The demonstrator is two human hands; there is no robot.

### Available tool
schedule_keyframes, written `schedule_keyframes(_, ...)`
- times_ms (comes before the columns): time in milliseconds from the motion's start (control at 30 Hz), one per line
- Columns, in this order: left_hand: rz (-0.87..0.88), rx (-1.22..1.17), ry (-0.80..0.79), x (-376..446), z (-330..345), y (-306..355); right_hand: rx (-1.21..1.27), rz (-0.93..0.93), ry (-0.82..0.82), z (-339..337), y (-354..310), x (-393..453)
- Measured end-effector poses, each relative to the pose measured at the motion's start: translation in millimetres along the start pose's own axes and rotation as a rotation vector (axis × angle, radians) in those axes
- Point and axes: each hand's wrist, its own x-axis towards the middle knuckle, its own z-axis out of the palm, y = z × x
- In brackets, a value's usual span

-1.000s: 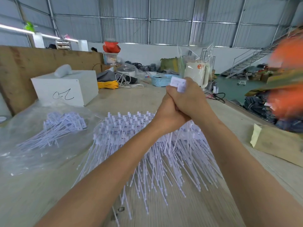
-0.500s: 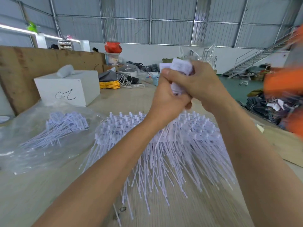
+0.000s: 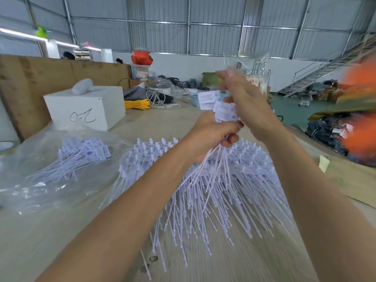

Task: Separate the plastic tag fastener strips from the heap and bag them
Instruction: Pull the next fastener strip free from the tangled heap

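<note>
A big fan-shaped heap of white plastic fastener strips lies on the table in front of me. My left hand is closed around a lifted bunch of strips, their flat tag heads sticking up above my fist. My right hand is raised just above and right of it, fingers spread against the tag heads; whether it grips them I cannot tell. To the left, a clear plastic bag lies flat with a smaller bundle of strips inside.
A white box with a scribble stands at the back left, in front of a plywood wall. Yellow cord, cables and clear bags clutter the far table end. A cardboard piece lies at right. Blurred orange shapes are at the right edge.
My hands, clasped together over the tag heads earlier, have come apart: the right hand has lifted and spread its fingers, while the left keeps the bunch, its tag heads now fanned out.
</note>
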Motion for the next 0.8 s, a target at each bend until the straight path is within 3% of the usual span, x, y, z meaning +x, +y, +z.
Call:
schedule_keyframes(100, 0.034, 0.061, -0.078, -4, 5, 0, -0.172, -0.122, -0.186, 2, -16, 10)
schedule_keyframes(200, 0.063, -0.08, 0.029, -1, 3, 1, -0.445, -0.09, -0.369, 3, -21, 20)
schedule_keyframes(300, 0.053, -0.131, 0.113, 2, 4, -3, -0.5, -0.076, -0.433, 2, -17, 21)
schedule_keyframes(467, 0.076, -0.067, 0.077, 4, 2, -7, -0.391, -0.069, -0.369, -2, -13, 14)
schedule_keyframes(567, 0.117, -0.001, 0.13, 4, 2, -7, -0.375, -0.056, -0.401, 1, -14, 10)
schedule_keyframes(800, 0.107, 0.031, 0.236, 5, 1, -12, -0.439, -0.004, -0.285, 9, -9, 11)
